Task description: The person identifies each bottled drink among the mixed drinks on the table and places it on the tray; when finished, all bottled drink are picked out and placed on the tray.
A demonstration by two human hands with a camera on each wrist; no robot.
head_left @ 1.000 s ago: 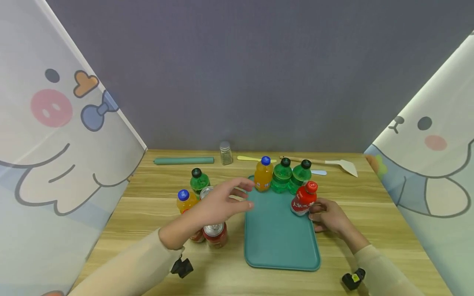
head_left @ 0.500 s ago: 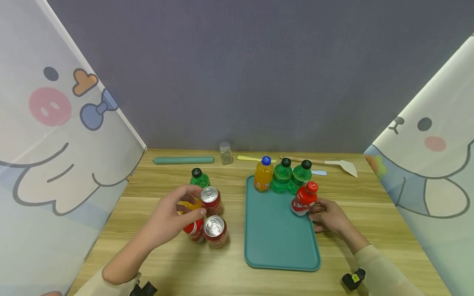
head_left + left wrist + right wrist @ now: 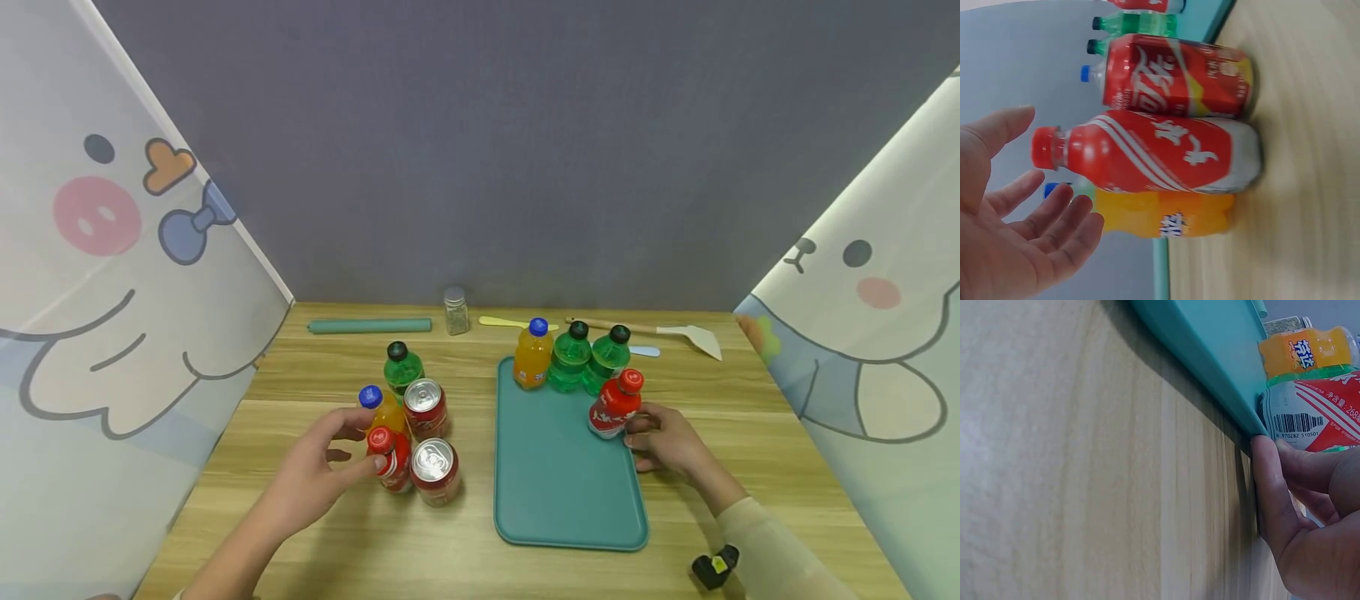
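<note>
My left hand [image 3: 318, 479] reaches to the red-capped cola bottle [image 3: 392, 468] on the left of the table. In the left wrist view the thumb and fingers are spread near its cap, with a gap around it. Beside this bottle stand two cola cans [image 3: 435, 467], an orange soda bottle [image 3: 387, 412] and a green bottle [image 3: 403, 367]. At the tray's right edge, my right hand [image 3: 671, 440] pinches the rim of the teal tray [image 3: 566, 492]. On the tray, close to those fingers, another red cola bottle [image 3: 615, 408] stands.
Along the tray's far edge stand an orange soda bottle [image 3: 532, 358] and two green bottles [image 3: 570, 362]. Behind them lie a yellow utensil [image 3: 506, 322] and a white-headed spatula [image 3: 697, 337]. A teal rod [image 3: 370, 326] and a small glass jar [image 3: 456, 312] sit at the back.
My left hand has moved away from the tray, leftward and down, past the cans to the red bottle. My right hand has stayed at the tray's edge.
</note>
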